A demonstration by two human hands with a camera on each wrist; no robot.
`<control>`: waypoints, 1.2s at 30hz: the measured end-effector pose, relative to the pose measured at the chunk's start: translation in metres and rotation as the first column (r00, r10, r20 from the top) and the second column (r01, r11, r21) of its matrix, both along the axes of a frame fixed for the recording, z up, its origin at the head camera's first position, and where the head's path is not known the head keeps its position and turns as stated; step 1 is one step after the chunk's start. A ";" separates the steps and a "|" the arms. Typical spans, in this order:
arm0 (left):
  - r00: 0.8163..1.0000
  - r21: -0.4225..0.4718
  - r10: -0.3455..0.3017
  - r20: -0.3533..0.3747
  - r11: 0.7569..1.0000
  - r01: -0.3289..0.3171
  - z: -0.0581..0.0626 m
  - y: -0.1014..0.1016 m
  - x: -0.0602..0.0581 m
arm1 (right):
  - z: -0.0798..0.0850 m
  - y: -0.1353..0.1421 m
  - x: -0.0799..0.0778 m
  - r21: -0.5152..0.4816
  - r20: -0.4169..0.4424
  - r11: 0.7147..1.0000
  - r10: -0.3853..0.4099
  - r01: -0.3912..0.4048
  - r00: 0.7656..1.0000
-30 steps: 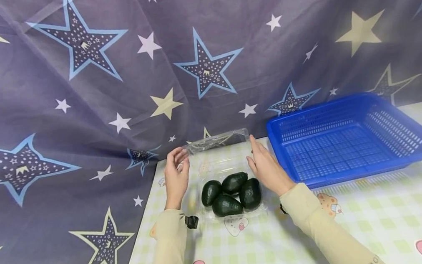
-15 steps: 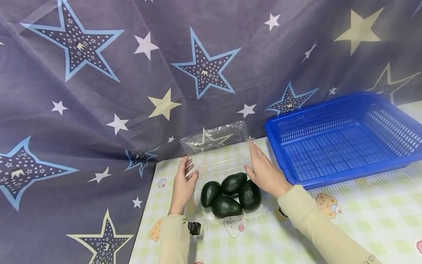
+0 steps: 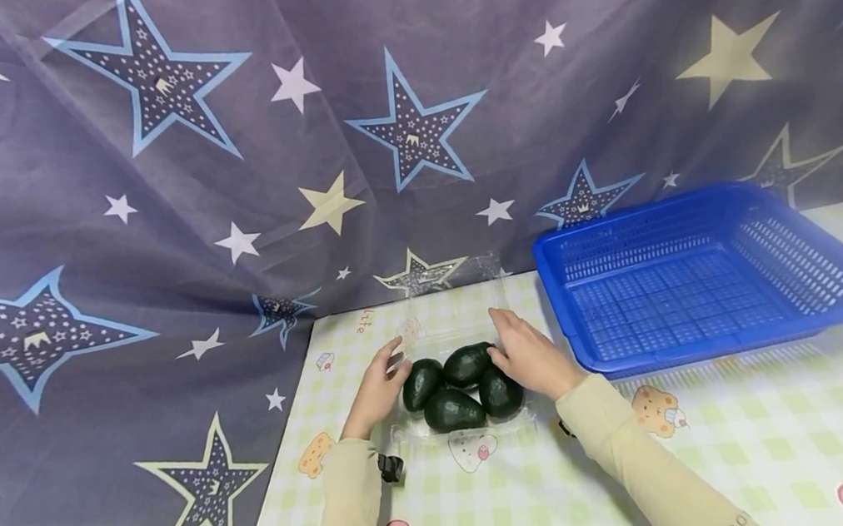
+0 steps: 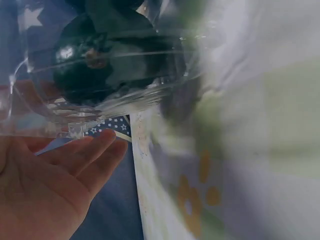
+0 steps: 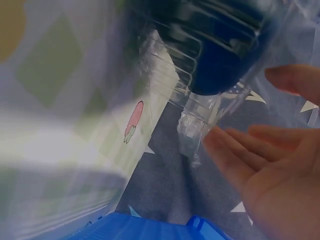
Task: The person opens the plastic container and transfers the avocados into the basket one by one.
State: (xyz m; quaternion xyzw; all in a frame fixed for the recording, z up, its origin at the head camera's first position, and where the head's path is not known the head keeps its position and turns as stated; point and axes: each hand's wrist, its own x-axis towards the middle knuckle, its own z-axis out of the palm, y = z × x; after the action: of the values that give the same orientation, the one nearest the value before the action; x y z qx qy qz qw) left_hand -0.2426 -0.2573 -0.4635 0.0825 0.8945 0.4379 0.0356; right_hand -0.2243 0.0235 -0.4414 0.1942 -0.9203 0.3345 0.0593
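Observation:
Several dark green avocados (image 3: 453, 411) lie in a clear plastic clamshell container (image 3: 466, 433) on the table. Its transparent lid (image 3: 458, 293) stands raised at the back, towards the curtain. At the container's left side is my left hand (image 3: 378, 390), fingers loosely bent, its thumb near the leftmost avocado. My right hand (image 3: 537, 356) flanks the opposite side, thumb over the edge by the right avocados. In the left wrist view, relaxed fingers (image 4: 97, 157) lie along the plastic wall. The right wrist view has extended fingers (image 5: 240, 150) at the container's corner, with the thumb apart from them.
A blue perforated plastic basket (image 3: 574, 329) stands close to the right of my right hand. The table carries a green checked cloth (image 3: 563, 501) with cartoon prints. Behind it hangs a dark star-patterned curtain (image 3: 254, 161).
Both hands have come down from the raised lid towards me, to the sides of the container's base. The lid stays up behind them. Avocados and basket keep their places.

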 end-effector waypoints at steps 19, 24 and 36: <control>0.995 0.074 0.083 -0.061 0.994 -0.078 -0.017 -0.005 0.013 | -0.008 -0.001 0.007 0.151 -0.145 0.986 0.089 -0.067 0.985; 0.991 0.053 0.118 -0.063 0.992 -0.114 -0.015 -0.008 0.017 | -0.004 -0.001 0.009 0.191 -0.128 0.974 0.147 -0.121 0.981; 0.985 0.027 0.162 0.059 0.986 -0.164 0.002 -0.012 0.027 | 0.004 -0.002 0.018 0.208 -0.069 0.944 0.275 -0.256 0.959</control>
State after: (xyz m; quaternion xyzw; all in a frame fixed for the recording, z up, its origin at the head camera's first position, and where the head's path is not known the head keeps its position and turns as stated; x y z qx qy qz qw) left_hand -0.2160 -0.2694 -0.4614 -0.0028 0.8899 0.4556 0.0238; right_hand -0.2067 0.0215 -0.4372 0.3373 -0.9103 0.2368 0.0388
